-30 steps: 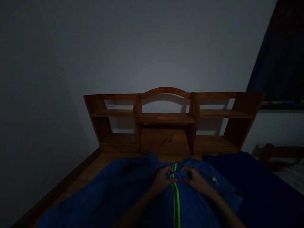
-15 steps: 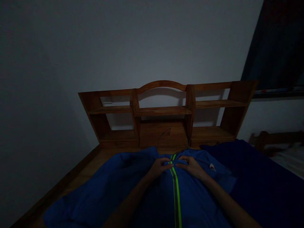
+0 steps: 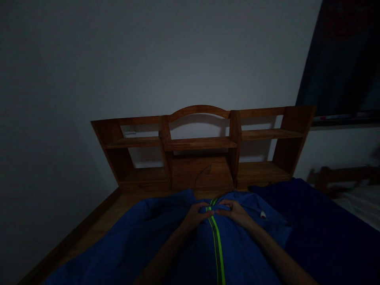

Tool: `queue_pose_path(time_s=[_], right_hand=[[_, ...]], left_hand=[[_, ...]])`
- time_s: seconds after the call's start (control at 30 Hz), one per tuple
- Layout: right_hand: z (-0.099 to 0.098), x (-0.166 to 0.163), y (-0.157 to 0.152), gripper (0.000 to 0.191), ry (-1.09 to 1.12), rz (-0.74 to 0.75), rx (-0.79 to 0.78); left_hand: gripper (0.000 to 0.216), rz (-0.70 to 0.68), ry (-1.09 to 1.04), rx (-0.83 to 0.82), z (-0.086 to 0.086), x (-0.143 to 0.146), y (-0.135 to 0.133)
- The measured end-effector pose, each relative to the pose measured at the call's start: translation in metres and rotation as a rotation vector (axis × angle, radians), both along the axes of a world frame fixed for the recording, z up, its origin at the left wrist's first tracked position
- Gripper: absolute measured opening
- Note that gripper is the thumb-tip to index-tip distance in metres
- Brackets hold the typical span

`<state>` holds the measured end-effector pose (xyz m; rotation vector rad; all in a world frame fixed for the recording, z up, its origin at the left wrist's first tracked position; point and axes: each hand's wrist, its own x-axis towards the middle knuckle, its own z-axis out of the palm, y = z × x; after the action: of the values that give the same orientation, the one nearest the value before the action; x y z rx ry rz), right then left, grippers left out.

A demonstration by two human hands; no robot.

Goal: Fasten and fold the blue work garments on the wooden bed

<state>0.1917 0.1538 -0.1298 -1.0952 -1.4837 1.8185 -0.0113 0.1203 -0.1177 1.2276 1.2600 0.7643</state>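
Note:
A blue jacket [image 3: 240,245] lies spread in front of me, with a neon-yellow and grey stripe [image 3: 218,249] running down its middle. My left hand [image 3: 196,215] pinches the fabric just left of the stripe near the top end. On the other side of the stripe, my right hand [image 3: 235,213] also pinches the fabric, its fingertips close to those of the left. A small fold of cloth is gathered between the two hands. To the right a small white and red mark [image 3: 263,215] shows on the jacket. Dim light hides finer detail.
A wooden headboard with shelves [image 3: 200,143] stands against the pale wall [image 3: 190,55] beyond the jacket. Dark blue cloth [image 3: 320,225] covers the bed at the right. Bare wooden boards [image 3: 109,215] show at the left. A dark window [image 3: 341,63] is at the upper right.
The view has shifted slightly, so the headboard and jacket sit a little lower and further left. Both hands keep their pinch on the fabric at the stripe.

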Motion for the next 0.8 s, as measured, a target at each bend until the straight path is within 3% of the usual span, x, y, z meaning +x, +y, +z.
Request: queue_pose_path(time_s=[0.17,0.5,0.8], right_hand=[[0.001,0.0,0.001,0.029,0.022,0.015,-0.032],[0.023,-0.001,-0.011,0.045,-0.034,-0.02,-0.083],[0.023,-0.001,-0.013,0.039,0.009,-0.022,-0.132]], left_hand=[[0.037,-0.041,-0.032,-0.005,-0.002,0.0,-0.001],[0.036,-0.065,-0.159,-0.06,-0.001,-0.003,0.001],[0.039,-0.034,-0.195,-0.114,-0.002,-0.002,-0.001]])
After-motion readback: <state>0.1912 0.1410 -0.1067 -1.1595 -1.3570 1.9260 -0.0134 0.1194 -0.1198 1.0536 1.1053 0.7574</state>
